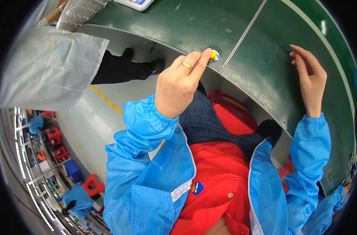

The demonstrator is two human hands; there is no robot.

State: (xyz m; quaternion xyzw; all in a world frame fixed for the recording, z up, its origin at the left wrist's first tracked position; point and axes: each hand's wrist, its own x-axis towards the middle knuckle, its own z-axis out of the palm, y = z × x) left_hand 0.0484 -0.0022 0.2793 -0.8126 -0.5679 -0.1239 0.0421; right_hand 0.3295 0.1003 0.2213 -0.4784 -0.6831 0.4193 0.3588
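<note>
My left hand, with a gold ring on one finger, is closed at the near edge of the green table. Its thumb and forefinger pinch a small yellow round piece with a white part under it, right at the table's rim. My right hand hovers over the green top further right. Its fingers are apart, loosely curled, and hold nothing. Both arms are in blue sleeves, over a red shirt.
A metal seam divides the table top. A white device lies at the top edge. A red stool sits under the table by my legs. A person in a pale coat stands at left. A yellow floor line runs below.
</note>
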